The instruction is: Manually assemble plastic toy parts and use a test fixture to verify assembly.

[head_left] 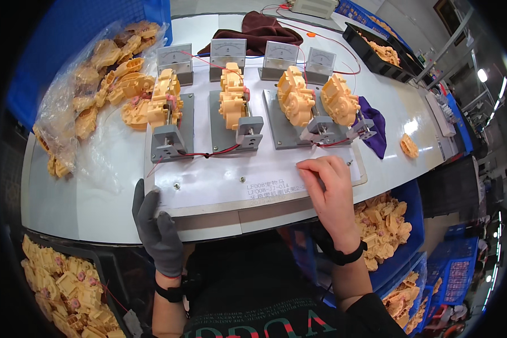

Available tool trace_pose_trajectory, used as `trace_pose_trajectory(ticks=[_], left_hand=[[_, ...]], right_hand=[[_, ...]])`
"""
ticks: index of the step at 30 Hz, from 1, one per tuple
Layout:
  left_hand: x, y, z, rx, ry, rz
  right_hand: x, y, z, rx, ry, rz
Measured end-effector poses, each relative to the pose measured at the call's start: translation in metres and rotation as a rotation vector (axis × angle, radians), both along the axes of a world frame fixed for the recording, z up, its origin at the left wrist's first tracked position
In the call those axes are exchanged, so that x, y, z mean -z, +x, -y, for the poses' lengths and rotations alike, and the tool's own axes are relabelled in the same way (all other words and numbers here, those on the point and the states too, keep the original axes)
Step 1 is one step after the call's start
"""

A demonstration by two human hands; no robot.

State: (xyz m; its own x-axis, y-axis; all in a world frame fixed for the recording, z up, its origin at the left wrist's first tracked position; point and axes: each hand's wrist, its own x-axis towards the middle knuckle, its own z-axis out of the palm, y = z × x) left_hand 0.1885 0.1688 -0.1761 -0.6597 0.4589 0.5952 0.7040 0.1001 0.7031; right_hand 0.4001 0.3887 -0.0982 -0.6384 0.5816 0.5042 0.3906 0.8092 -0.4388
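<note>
My left hand (159,234), in a grey glove, lies at the front left corner of a white-topped test board (208,191), fingers stretched along its edge. Over the board's right front, my bare right hand (333,197) has its fingers curled and thumb close to the index finger; nothing shows in the grip. Behind the hands, four yellow-orange plastic gearbox housings sit on grey fixtures: one at far left (165,98), a second (232,100), a third (296,97) and one at right (339,100). Red and black wires (208,154) run between the fixture fronts. Analog meters (228,52) stand behind.
Plastic-bagged housings (115,76) cover the table's left, beside a blue bin (50,62). A purple cloth (373,127) and loose yellow part (409,146) lie right. Below the table edge are heaped bins, left (67,284) and right (383,225). A dark cloth (259,34) lies behind the meters.
</note>
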Motion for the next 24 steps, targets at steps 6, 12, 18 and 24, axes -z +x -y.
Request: trace_pose_trajectory(ticks=[6, 12, 18, 24], left_hand=[[0.0001, 0.0003, 0.0026, 0.000, 0.005, 0.015], [-0.0033, 0.0012, 0.0021, 0.010, 0.021, 0.031], [-0.0033, 0.0005, 0.0010, 0.022, 0.009, 0.020], [-0.0022, 0.0002, 0.0008, 0.021, 0.013, 0.011]], right_hand=[[0.0026, -0.0025, 0.0009, 0.016, -0.059, -0.048], [0.0024, -0.0052, 0.0021, 0.042, -0.027, -0.026], [0.0039, -0.0053, 0.0001, 0.057, 0.010, -0.023], [0.0038, -0.0055, 0.0002, 0.056, 0.012, -0.016]])
